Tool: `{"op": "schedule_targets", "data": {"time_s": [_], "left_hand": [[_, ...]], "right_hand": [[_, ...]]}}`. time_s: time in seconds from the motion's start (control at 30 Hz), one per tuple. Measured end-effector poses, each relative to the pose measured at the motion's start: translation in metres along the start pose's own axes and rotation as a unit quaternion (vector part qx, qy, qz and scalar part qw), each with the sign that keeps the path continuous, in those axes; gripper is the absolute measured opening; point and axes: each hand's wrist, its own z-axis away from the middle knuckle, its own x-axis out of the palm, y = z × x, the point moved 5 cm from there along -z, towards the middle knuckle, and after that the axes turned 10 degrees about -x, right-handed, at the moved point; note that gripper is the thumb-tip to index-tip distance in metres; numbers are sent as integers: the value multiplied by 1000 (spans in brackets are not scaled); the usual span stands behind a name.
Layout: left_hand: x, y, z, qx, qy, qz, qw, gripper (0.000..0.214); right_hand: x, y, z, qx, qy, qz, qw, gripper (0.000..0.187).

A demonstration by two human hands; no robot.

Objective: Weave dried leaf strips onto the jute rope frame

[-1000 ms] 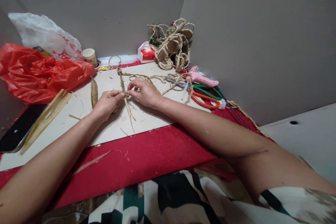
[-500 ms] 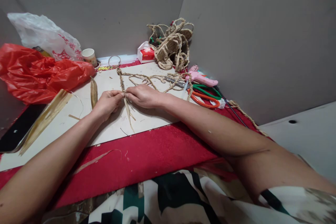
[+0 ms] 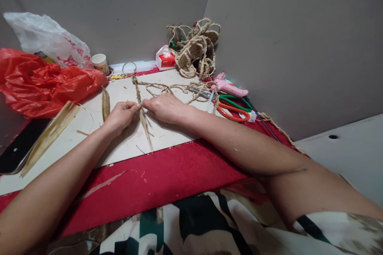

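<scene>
Both of my hands meet on a thin twisted straw cord (image 3: 139, 95) that runs from the back of the pale board (image 3: 167, 131) toward me and ends in loose dry strands (image 3: 147, 131). My left hand (image 3: 119, 116) pinches the cord from the left, fingers closed. My right hand (image 3: 163, 107) lies over it from the right, fingertips pressed on the same spot. The finished cord trails off to the right in loops (image 3: 179, 87) toward a heap of braided rope (image 3: 194, 50).
Dry leaf strips (image 3: 48, 137) and a single leaf (image 3: 105, 103) lie left on the board. A red plastic bag (image 3: 44, 83), white bag (image 3: 44, 38) and paper cup (image 3: 99, 63) sit at the back left. Pink glue gun (image 3: 229, 87), orange and green scissors (image 3: 235, 109) lie right. Red cloth (image 3: 167, 175) covers the table front.
My right hand has lowered from a raised pinch to lie flatter over the cord. Both hands stay at the same spot; the view shifted slightly.
</scene>
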Motion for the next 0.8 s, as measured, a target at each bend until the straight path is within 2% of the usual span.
{"op": "schedule_targets", "data": {"time_s": [0.1,0.2,0.3,0.4,0.53,0.67,0.8], "left_hand": [[1,0,0,-34,-22,23,999,31],[0,-1,-1,-47,-15,27,998,25],[-1,-1,-2,-35,-6,29,999,25],[0,-2,-2,-18,-14,33,999,23],[0,-1,-2,-3,-15,26,1000,20],[-1,0,-2,13,0,2,1000,17],[-2,3,0,34,17,-30,999,20]], "right_hand": [[0,-4,0,-9,5,-2,1000,24],[1,-7,-2,0,10,-25,1000,23],[1,-6,-6,19,26,-108,994,29],[3,1,-9,58,35,-246,967,34],[11,10,-8,109,6,-357,928,25],[12,13,-5,151,31,-386,909,20],[11,9,-3,160,26,-370,915,24]]}}
